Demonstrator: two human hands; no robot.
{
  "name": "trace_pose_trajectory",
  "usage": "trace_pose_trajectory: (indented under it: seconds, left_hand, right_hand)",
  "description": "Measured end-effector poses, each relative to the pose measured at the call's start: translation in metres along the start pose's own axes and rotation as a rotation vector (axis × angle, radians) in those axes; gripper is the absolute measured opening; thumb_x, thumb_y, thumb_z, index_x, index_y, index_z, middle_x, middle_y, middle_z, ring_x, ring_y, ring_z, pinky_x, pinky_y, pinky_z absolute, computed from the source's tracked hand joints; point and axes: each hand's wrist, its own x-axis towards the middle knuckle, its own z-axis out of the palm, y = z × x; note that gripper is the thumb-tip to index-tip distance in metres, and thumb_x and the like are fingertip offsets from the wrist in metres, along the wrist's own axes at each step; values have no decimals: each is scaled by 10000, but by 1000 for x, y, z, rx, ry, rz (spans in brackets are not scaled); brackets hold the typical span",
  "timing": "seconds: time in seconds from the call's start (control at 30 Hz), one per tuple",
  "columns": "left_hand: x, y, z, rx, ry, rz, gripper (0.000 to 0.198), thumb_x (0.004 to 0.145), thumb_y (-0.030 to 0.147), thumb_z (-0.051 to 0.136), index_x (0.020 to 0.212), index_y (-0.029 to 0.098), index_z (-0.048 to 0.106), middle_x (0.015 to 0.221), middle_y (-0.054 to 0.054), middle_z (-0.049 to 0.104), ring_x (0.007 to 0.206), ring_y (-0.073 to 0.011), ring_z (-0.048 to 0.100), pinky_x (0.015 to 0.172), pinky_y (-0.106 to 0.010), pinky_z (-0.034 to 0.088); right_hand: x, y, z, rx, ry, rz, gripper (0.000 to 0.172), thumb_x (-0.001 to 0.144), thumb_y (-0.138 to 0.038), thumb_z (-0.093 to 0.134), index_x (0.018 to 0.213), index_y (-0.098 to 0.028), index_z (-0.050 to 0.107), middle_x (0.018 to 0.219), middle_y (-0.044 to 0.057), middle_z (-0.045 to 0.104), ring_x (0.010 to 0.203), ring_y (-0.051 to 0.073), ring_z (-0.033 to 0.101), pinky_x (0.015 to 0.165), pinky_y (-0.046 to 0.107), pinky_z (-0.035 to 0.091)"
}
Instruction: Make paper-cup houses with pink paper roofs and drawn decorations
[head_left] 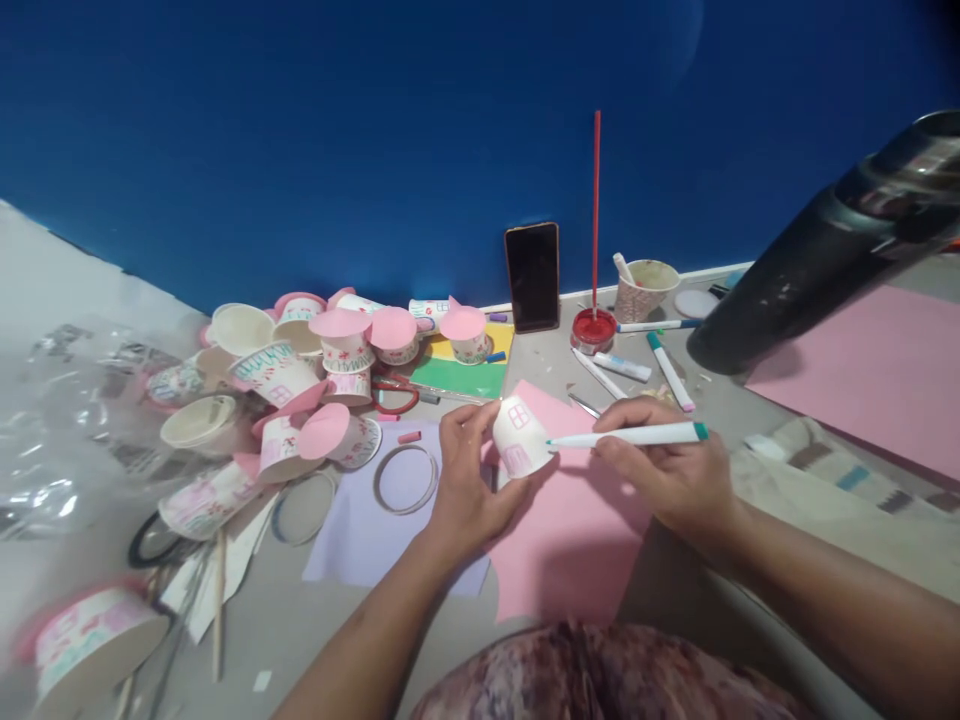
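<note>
My left hand (476,475) is closed around a small white paper cup (523,437), tilted, with a pink window and a pink door drawn on its side. Between the fingers of my right hand (667,460) is a white marker (637,436) with a green end. Its tip points left and meets or nearly meets the cup near the rim; I cannot tell which. Beneath both hands lies a sheet of pink paper (570,560) with a cut edge. A lilac sheet (352,550) bearing a ring (405,510) is beside my left wrist.
Several decorated paper cups (277,375) with pink paper tops crowd the left. A phone (532,277) leans on the blue wall. Loose markers (670,370), a red pot (592,332) with an upright stick and a dark bottle (810,250) stand or lie at right. Scissors (395,397) lie behind the lilac sheet.
</note>
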Motion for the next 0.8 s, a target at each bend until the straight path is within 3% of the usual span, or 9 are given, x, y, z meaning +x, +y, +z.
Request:
trace_pose_trajectory:
  seconds: [0.17, 0.37, 0.8]
  left_hand:
    - [1, 0, -5, -103, -78, -19, 689, 825, 246, 720, 1463, 295, 465, 1333, -108, 451, 1315, -307, 500, 1068, -488, 527]
    - [-1, -4, -7, -167, -139, 6, 800, 740, 107, 656, 1485, 309, 442, 1364, -105, 419, 1352, -316, 473, 1111, -509, 495]
    - [-1, -1, -8, -187, -144, 32, 840, 695, 70, 640, 1479, 292, 437, 1362, -110, 420, 1338, -314, 473, 1113, -512, 486]
  right_hand:
    - [1, -5, -1, -17, -93, -143, 94, 878, -152, 698, 836, -233, 721, 719, -16, 763, 609, 127, 701, 576, 205, 535]
    - [-2, -2, 4, -63, -151, -223, 41, 901, -192, 708, 871, -213, 726, 727, 1, 758, 609, 128, 706, 589, 212, 537]
    - [-4, 3, 8, -66, -198, -354, 35, 910, -188, 729, 942, -203, 728, 765, 37, 776, 675, 179, 740, 639, 280, 578]
